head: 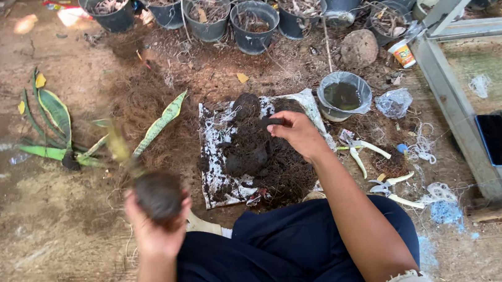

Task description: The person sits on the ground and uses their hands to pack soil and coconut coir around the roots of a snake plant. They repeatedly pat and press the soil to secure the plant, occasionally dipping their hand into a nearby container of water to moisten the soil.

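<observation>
Nearest, cupped in the left hand [155, 222], fingers closed round it, sits one finished soil ball [158, 195], while beyond, the right hand [297, 133] pinches a clump over the soil heap [259, 156], plants [54, 127] lying unwrapped farther left.

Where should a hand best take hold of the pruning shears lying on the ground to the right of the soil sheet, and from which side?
Probably by the two pale handles of the pruning shears, coming from above and the right. They lie flat on the ground with handles spread apart and free, while the right hand and the soil pile crowd the left side.
</observation>
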